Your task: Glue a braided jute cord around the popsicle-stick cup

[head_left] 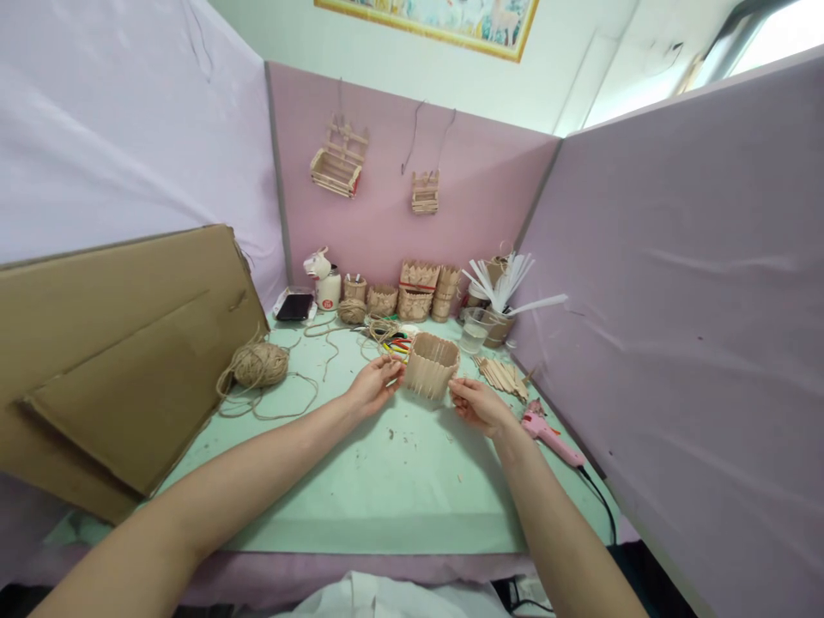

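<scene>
A small open-topped basket of pale wooden craft sticks (430, 376) stands upright at the middle of the table, its top rim jagged. At its left side is my left hand (378, 384), the thumb and fingers closed on the edge. My right hand (475, 403) pinches the lower right side of the same basket. The parts of the fingertips behind the wall are hidden. Just behind the basket lie pliers with red and yellow handles (397, 345), partly covered by it.
Twine (261, 365) and cardboard (129, 369) are on the left. On the right are loose sticks (502, 376), a pink glue gun (552, 438) with a cord, and a plastic cup of clear liquid (475, 333). Finished stick containers (415, 302) line the back beneath a pink partition (489, 189).
</scene>
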